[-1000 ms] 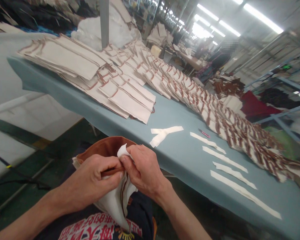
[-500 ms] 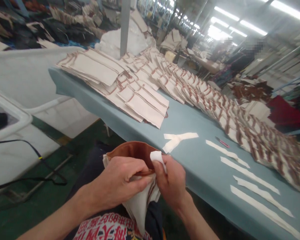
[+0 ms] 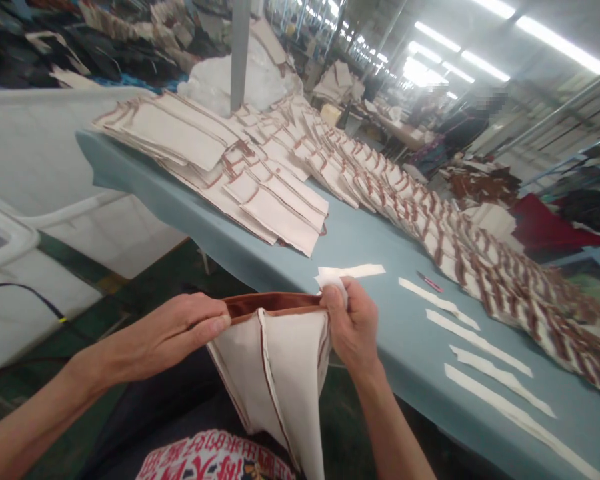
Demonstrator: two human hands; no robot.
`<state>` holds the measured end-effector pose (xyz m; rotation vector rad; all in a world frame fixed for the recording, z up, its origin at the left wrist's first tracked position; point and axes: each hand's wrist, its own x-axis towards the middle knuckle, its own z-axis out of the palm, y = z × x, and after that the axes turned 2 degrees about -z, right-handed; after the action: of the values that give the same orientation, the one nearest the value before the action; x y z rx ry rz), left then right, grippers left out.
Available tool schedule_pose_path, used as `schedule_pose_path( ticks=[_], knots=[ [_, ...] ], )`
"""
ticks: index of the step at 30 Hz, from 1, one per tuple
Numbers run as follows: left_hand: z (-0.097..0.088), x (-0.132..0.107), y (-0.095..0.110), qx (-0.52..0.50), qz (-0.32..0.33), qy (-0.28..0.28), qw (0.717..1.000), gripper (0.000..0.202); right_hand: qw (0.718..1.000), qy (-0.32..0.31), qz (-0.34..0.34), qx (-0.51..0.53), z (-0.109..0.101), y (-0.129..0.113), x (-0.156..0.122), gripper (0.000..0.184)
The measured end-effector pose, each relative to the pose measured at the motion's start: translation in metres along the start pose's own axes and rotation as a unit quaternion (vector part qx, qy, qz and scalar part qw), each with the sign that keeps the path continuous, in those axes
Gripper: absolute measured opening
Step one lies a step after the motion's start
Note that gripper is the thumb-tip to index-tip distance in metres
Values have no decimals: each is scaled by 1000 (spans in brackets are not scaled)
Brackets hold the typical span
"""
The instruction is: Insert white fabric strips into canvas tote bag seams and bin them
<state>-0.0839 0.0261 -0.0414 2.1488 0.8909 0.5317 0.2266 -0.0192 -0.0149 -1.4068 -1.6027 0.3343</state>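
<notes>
A cream canvas bag point(image 3: 280, 373) with brown trim hangs over my lap, below the table's front edge. My left hand point(image 3: 180, 330) pinches the left end of its brown rim. My right hand point(image 3: 347, 323) grips the right end of the rim, with a small white cloth scrap point(image 3: 333, 283) sticking up between its fingers. The rim is pulled taut between the two hands, and the bag's body hangs down in folds.
A blue-grey table point(image 3: 370, 240) bears rows of overlapping cream-and-brown bags point(image 3: 260, 180) along its far side. White fabric strips point(image 3: 480, 343) and a small red tool point(image 3: 430, 281) lie near the front. A white tub point(image 3: 10, 267) stands on the floor at left. A grey post point(image 3: 240, 53) rises behind.
My hands have moved apart. The bag, bunched between them before, is now stretched out flat by its brown rim.
</notes>
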Motion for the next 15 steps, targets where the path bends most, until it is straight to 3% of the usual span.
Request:
schedule_pose_path(
  ticks=[3, 7, 12, 15],
  knots=[
    [2, -10, -4, 34, 26, 43, 998, 23, 999, -44, 12, 1, 14, 11, 10, 29],
    [-1, -18, 13, 59, 107, 97, 988, 21, 992, -122, 9, 12, 27, 14, 26, 33],
    [7, -9, 41, 37, 162, 79, 983, 24, 963, -262, -53, 44, 43, -20, 26, 33],
    [9, 1, 48, 42, 158, 93, 982, 25, 957, -261, -107, 59, 57, -39, 17, 33]
  ],
)
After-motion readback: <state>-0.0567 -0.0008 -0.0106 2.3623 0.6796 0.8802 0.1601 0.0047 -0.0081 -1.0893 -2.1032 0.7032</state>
